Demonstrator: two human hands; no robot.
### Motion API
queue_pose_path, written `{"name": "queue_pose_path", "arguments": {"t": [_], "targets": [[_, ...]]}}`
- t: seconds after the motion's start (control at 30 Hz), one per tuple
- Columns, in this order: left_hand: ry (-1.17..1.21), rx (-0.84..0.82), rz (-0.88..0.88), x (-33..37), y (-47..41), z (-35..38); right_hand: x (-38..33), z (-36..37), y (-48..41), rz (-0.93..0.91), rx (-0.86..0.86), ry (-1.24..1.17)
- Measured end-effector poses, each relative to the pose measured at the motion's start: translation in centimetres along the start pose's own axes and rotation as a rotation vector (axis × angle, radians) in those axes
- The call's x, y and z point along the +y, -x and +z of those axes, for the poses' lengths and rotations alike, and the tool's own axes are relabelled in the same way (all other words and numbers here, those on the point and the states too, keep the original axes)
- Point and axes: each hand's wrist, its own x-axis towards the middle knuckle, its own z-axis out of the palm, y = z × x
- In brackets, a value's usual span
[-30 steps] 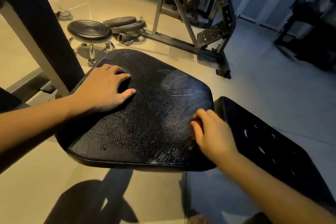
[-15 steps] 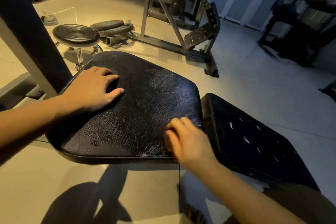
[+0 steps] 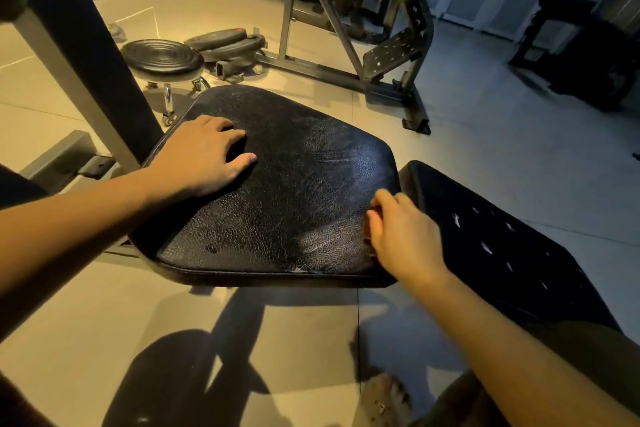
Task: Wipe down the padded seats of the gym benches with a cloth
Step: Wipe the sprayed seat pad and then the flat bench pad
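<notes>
**Figure.** Seat pad (image 3: 287, 204) of a gym bench, centre of frame, seen from above during wiping. The left hand (image 3: 204, 158) lay flat on the pad's upper-left corner, its fingers (image 3: 221, 123) spread and relaxed, gripping nothing. The right hand (image 3: 403, 236) sat at the pad's right edge, just beside the gap to the adjoining pad (image 3: 502, 246) at the right of the frame. Its fingers (image 3: 381, 199) were curled under. Whether they closed on the cloth could not be told, since no cloth showed plainly beneath the hand. Pale streaks marked the pad's right half, and the left half looked duller.

Likely faults from this position:
- (a) The patch under the bracing left hand would probably go unwiped unless that hand were lifted.
- (b) The covering looked cracked, with a small nick at the front edge (image 3: 301, 269), so a hard stroke could catch the cloth and widen the damage.
- (c) A stroke carried past the right edge might drop the knuckles into the gap between the two pads.
- (d) Weight leaned on the overhanging front corner could shift the bench on the smooth tiled floor (image 3: 104, 305).

The wheeled stool (image 3: 162, 61) and weight plates (image 3: 225, 42), at upper left, stood well apart.
</notes>
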Motion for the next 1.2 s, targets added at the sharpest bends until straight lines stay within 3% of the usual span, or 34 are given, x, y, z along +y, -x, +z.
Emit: {"name": "queue_pose_path", "arguments": {"t": [0.1, 0.27, 0.33, 0.53, 0.6, 0.7, 0.77, 0.87, 0.97, 1.03, 1.1, 1.2], "targets": [[-0.019, 0.029, -0.003, 0.1, 0.0, 0.2, 0.5, -0.2, -0.1, 0.140, 0.038, 0.086], [-0.007, 0.005, -0.006, 0.3, -0.1, -0.1, -8.7, 0.4, 2.4, -0.248, 0.023, -0.096], [0.011, -0.003, -0.008, 0.1, 0.0, -0.1, -9.0, 0.5, 2.9, -0.293, 0.040, -0.107], [0.008, 0.019, 0.004, 0.0, -0.1, 0.3, 2.0, -0.5, 0.4, 0.282, -0.005, 0.050], [0.005, 0.031, 0.001, 0.2, -0.1, 0.3, 0.0, -0.3, 0.6, 0.222, 0.023, 0.063], [0.014, 0.035, -0.002, 0.4, -0.1, 0.0, -6.8, 0.1, 2.4, -0.153, 0.033, -0.103], [0.027, 0.018, -0.005, 0.3, -0.2, -0.1, -8.1, -0.1, 2.3, -0.296, -0.017, -0.165], [0.024, 0.013, -0.003, -0.1, -0.2, 0.1, -4.9, 0.1, 0.1, -0.095, -0.030, -0.310], [0.017, 0.023, 0.000, -0.2, -0.3, 0.4, -2.2, -0.7, -1.6, 0.137, -0.006, -0.747], [0.023, 0.026, -0.003, -0.3, -0.3, 0.5, -1.5, -1.6, -2.4, 0.201, -0.090, -0.946], [0.024, 0.024, -0.004, -0.3, -0.4, 0.5, -0.8, -1.8, -2.7, 0.218, -0.131, -0.799], [0.016, 0.028, -0.003, -0.2, -0.5, 0.4, -0.6, -2.1, -1.9, 0.248, 0.074, -0.359]]}}
